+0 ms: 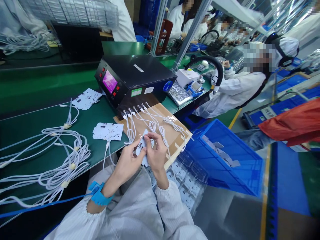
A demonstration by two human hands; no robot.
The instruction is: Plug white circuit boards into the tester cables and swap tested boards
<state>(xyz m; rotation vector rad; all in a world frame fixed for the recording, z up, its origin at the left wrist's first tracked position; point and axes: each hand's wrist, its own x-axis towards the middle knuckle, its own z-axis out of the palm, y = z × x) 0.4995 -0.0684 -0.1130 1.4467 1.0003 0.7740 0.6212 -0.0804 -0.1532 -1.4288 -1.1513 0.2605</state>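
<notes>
In front of my lap, both my hands meet at a small white circuit board [145, 161]. My left hand [127, 164], with a blue wrist strap [100, 194] above it, pinches the board's near left side between thumb and fingers. My right hand [156, 151] has its fingers closed at the board's upper right; whether a cable plug is in that pinch is hidden. Another white circuit board [108, 131] lies to the left on the green table, a white cable [107, 150] at its lower edge. White cables [130, 130] run from the black tester's front to the brown board.
The black tester [140, 71] with a lit screen stands behind my hands. Bundled white cables [75, 160] and a further circuit board [87, 98] lie left. At right are a blue bin [232, 146] and trays of boards [190, 180]. A person [240, 83] sits at the neighbouring bench.
</notes>
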